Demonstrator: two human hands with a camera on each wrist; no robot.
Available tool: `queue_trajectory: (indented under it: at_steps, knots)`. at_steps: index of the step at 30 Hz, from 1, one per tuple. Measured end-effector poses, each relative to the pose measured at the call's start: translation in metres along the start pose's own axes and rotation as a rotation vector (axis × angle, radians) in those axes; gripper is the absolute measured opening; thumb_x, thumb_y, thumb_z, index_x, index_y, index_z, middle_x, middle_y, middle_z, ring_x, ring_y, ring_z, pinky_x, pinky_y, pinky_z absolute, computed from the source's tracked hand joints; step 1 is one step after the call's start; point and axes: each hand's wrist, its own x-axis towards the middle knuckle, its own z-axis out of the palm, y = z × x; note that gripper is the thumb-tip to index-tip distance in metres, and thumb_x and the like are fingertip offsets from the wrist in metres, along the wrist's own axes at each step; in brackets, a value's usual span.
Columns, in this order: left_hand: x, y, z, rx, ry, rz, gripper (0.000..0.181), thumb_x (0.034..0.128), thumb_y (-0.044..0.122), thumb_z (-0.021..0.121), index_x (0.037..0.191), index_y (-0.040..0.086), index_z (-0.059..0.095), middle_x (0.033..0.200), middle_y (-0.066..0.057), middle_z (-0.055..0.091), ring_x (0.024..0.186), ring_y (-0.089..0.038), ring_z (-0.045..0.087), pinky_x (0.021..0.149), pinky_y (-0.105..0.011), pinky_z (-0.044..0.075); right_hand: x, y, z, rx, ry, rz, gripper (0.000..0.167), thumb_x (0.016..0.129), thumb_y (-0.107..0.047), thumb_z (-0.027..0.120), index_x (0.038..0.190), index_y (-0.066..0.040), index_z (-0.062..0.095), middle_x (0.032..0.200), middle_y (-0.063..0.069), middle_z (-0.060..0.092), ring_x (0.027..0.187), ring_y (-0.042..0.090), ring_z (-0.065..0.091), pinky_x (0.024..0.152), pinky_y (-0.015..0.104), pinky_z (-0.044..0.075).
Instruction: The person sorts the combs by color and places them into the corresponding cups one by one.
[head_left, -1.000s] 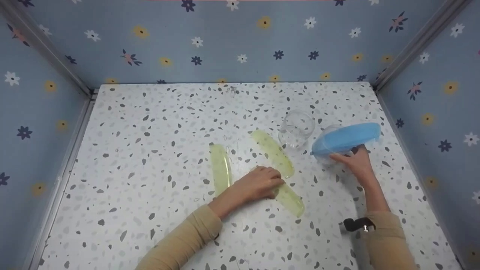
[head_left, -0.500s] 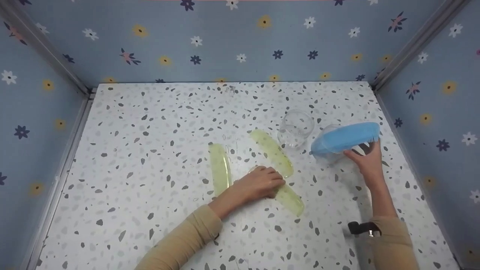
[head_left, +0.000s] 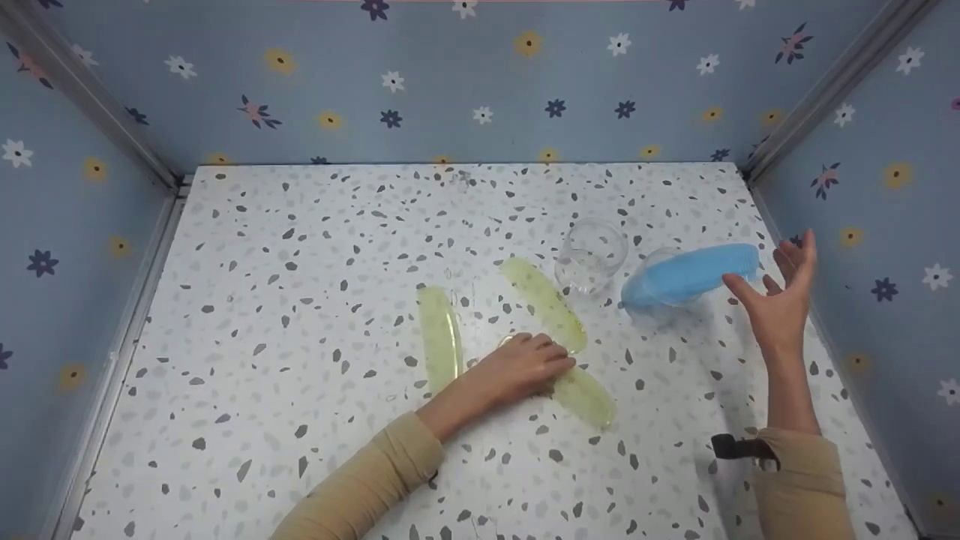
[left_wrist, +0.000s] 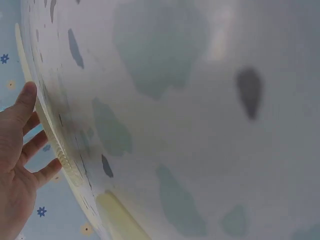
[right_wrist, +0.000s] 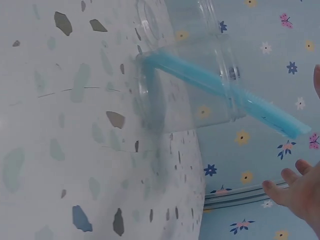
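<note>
I see the right hand [head_left: 780, 311], fingers spread, beside the blue comb [head_left: 690, 274] leaning in a clear jar [right_wrist: 182, 112]; a nudge could tip both. I can't tell whether the left hand [head_left: 521, 365] pinches its yellow comb [head_left: 589, 399].

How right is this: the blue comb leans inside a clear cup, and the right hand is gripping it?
Not quite: the blue comb leans inside a clear cup, but the right hand is apart from it, as the right wrist view shows.
</note>
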Motion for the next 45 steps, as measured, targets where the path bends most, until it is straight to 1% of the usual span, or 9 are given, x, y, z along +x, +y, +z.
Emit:
queue_trajectory:
  at_steps: [4,8,10,14,19,23,28,36,45]
  knots:
    - [0.000,-0.001,-0.005,0.057,0.014,-0.002,0.055,0.0978,0.042,0.065,0.148,0.023,0.051,0.145,0.003,0.061,0.132,-0.017,0.058,0.110,-0.035,0.052,0.001,-0.013,0.000,-0.097,0.039,-0.053,0.112,0.081,-0.016,0.086,0.166,-0.031,0.014,0.166,0.003,0.031,0.156,0.017,0.031,0.130,0.044,0.029]
    - [0.000,-0.002,-0.009,0.148,0.047,0.018,0.052,0.1004,0.038,0.062,0.149,0.021,0.050,0.142,0.003,0.062,0.128,-0.016,0.059,0.106,-0.030,0.054,-0.002,-0.033,0.003,-0.141,0.074,-0.086,0.111,0.080,-0.018,0.087,0.166,-0.028,0.017,0.167,0.003,0.032,0.156,0.015,0.031,0.131,0.038,0.026]
    - [0.000,-0.003,-0.010,0.158,0.070,0.032,0.054,0.1001,0.037,0.062,0.149,0.018,0.049,0.141,0.002,0.063,0.127,-0.016,0.060,0.106,-0.027,0.054,-0.005,-0.046,0.005,-0.155,0.089,-0.110,0.110,0.080,-0.019,0.087,0.165,-0.026,0.019,0.167,0.004,0.031,0.156,0.015,0.030,0.131,0.036,0.024]
    - [-0.002,-0.006,-0.013,0.123,0.121,0.039,0.058,0.0992,0.038,0.061,0.150,0.013,0.049,0.140,-0.001,0.063,0.126,-0.016,0.060,0.108,-0.023,0.053,-0.012,-0.073,0.011,-0.164,0.101,-0.177,0.108,0.079,-0.018,0.088,0.165,-0.021,0.023,0.168,0.005,0.031,0.156,0.015,0.029,0.132,0.034,0.020]
    - [-0.006,-0.010,-0.017,-0.005,0.156,0.007,0.061,0.1016,0.039,0.057,0.154,0.010,0.045,0.145,-0.004,0.059,0.132,-0.018,0.057,0.110,-0.022,0.051,-0.016,-0.091,0.019,-0.166,0.102,-0.261,0.104,0.079,-0.012,0.087,0.163,-0.014,0.027,0.167,0.008,0.032,0.156,0.016,0.029,0.131,0.037,0.020]
    - [-0.009,-0.012,-0.021,-0.116,0.172,-0.031,0.064,0.1029,0.041,0.057,0.155,0.007,0.043,0.147,-0.008,0.056,0.135,-0.021,0.056,0.107,-0.024,0.054,-0.010,-0.089,0.025,-0.187,0.092,-0.309,0.104,0.079,-0.012,0.087,0.163,-0.012,0.027,0.166,0.008,0.032,0.157,0.016,0.029,0.131,0.036,0.022]
    - [-0.013,-0.013,-0.024,-0.188,0.200,-0.078,0.068,0.1022,0.046,0.057,0.155,0.006,0.042,0.146,-0.013,0.056,0.133,-0.024,0.059,0.103,-0.027,0.057,0.002,-0.077,0.036,-0.202,0.046,-0.361,0.106,0.078,-0.014,0.089,0.163,-0.013,0.027,0.164,0.006,0.034,0.156,0.017,0.029,0.130,0.035,0.025]
    - [-0.018,-0.016,-0.027,-0.254,0.334,-0.100,0.067,0.0976,0.047,0.066,0.148,0.004,0.052,0.138,-0.013,0.061,0.126,-0.023,0.063,0.106,-0.027,0.056,0.007,-0.075,0.057,-0.210,-0.060,-0.381,0.102,0.081,-0.017,0.087,0.164,-0.017,0.027,0.165,0.007,0.033,0.156,0.022,0.029,0.128,0.047,0.028]
    - [-0.021,-0.024,-0.033,-0.377,0.488,-0.180,0.065,0.0950,0.043,0.072,0.144,0.004,0.056,0.132,-0.009,0.063,0.118,-0.020,0.065,0.104,-0.027,0.056,0.008,-0.062,0.087,-0.256,-0.205,-0.327,0.103,0.082,-0.026,0.088,0.164,-0.027,0.025,0.166,0.011,0.029,0.155,0.028,0.027,0.125,0.062,0.028]
